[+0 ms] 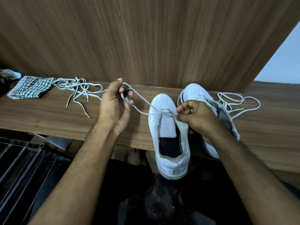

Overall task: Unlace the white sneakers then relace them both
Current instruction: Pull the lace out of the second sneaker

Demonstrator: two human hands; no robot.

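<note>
Left hand (116,104) gripping the soft, limp lace (141,101) mid-frame, right hand (193,114) pinching it at the sneaker (168,127) eyelets, centre of frame; likely best held near the tip.

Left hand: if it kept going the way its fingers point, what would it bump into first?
The left hand, gripping a lace, has its knuckles and thumb aimed away from the person. Straight on, it would probably meet the wooden wall behind the shelf first, though depth is hard to judge from this one view.
</note>
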